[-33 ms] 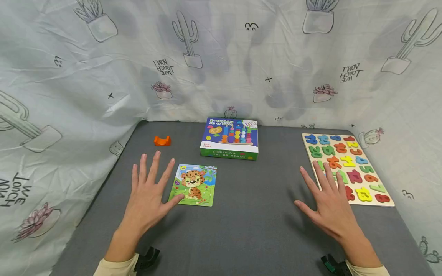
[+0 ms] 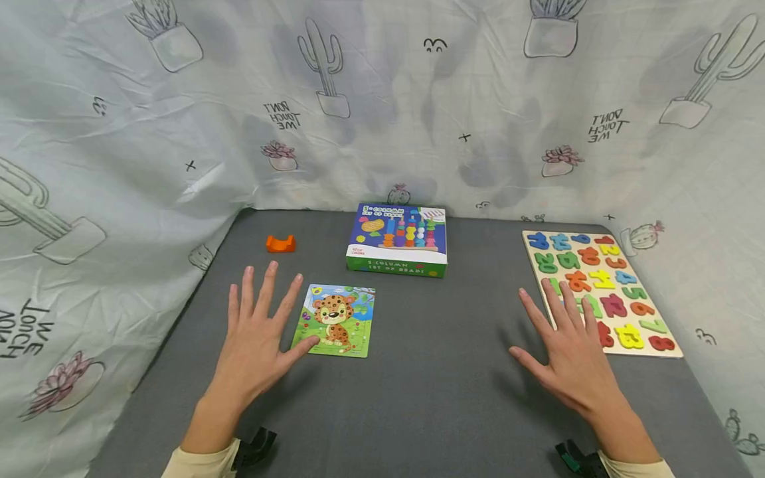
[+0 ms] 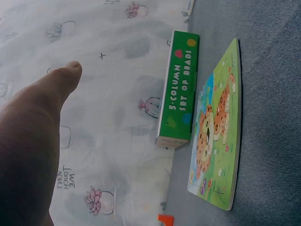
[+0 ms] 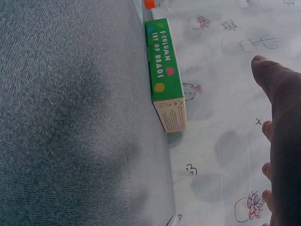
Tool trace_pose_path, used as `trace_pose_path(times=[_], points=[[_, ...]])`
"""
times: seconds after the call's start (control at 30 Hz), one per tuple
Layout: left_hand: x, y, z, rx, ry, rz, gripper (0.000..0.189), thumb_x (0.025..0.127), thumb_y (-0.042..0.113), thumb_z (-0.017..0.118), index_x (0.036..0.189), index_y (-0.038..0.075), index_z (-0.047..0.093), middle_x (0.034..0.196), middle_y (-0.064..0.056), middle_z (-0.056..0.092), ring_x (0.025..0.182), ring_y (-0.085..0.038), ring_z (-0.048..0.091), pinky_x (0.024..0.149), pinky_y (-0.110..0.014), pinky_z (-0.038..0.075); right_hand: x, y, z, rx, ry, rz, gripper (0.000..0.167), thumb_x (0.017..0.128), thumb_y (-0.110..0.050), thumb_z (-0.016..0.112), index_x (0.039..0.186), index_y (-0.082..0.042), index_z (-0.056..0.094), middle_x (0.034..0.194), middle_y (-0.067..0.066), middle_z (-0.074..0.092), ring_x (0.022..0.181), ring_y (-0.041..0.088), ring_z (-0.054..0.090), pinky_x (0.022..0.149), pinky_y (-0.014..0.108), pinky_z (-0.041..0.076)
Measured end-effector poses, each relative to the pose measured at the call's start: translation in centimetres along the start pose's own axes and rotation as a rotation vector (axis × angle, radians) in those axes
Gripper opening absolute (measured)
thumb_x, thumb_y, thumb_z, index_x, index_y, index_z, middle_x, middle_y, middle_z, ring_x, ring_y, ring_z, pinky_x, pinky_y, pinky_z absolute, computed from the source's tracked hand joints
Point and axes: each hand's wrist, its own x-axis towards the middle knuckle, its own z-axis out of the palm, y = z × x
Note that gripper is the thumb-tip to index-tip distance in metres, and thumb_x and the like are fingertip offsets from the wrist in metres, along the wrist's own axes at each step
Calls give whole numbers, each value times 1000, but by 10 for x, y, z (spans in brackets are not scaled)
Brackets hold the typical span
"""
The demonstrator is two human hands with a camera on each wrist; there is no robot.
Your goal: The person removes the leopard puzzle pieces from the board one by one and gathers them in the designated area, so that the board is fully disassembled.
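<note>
My left hand (image 2: 255, 352) is held over the grey table with its fingers spread and nothing in it. Its thumb overlaps the lower left corner of a leopard picture puzzle (image 2: 343, 312) in the head view; the left wrist view shows that thumb well above the puzzle (image 3: 216, 136). My right hand (image 2: 574, 362), also spread and holding nothing, hovers at the left edge of a wooden letter board (image 2: 618, 285) with colourful raised letters. Its fingers hide some of those letters. Only the thumb (image 4: 282, 89) and a few fingertips show in the right wrist view.
A blue and green bead set box (image 2: 397, 240) lies at the back middle of the table (image 2: 430, 398). To its left sits a small orange piece (image 2: 281, 244) with a curved notch on top. A white cactus-print cloth (image 2: 382, 99) hangs behind and along the sides.
</note>
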Motion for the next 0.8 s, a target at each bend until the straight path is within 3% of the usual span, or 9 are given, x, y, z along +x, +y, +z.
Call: trace_pose_path(times=[0.2,0.3,0.43,0.6,0.7,0.8], points=[[1,1,2,-8,15,12,102,99,90,30,175,23,25,182,-13,6,164,-46,-3,127,-72,3,2,-1,1,45,26,5,91,100,-74,57,171,-21,38,178,18,21,164,45,12,128,69,6],[1,1,3,-25,19,27,101,100,88,32,175,20,27,181,-12,11,164,-46,5,127,-72,7,7,-3,2,100,45,11,86,97,-63,69,166,-16,47,170,22,37,156,48,30,124,71,22],[-1,2,3,-61,9,46,98,102,84,33,174,17,29,180,-14,19,163,-45,15,127,-69,16,20,-8,7,187,31,25,80,88,-37,88,156,-8,57,156,22,52,140,46,49,108,72,42],[2,4,6,-124,9,77,95,105,79,35,171,11,35,175,-16,30,159,-45,27,117,-72,34,46,-20,22,289,-39,42,78,89,-32,91,154,-4,58,150,19,57,136,40,53,106,68,48],[6,6,8,-147,6,98,91,107,72,47,169,7,37,173,-17,35,156,-45,32,112,-74,39,65,-32,33,334,-73,32,76,91,-35,90,153,-3,59,149,19,58,136,40,54,107,66,49],[9,9,12,-160,-10,114,88,103,58,68,167,4,42,170,-18,38,154,-44,34,114,-73,38,82,-47,43,377,-96,13,76,91,-37,89,152,-2,60,148,20,59,136,41,56,107,65,49]])
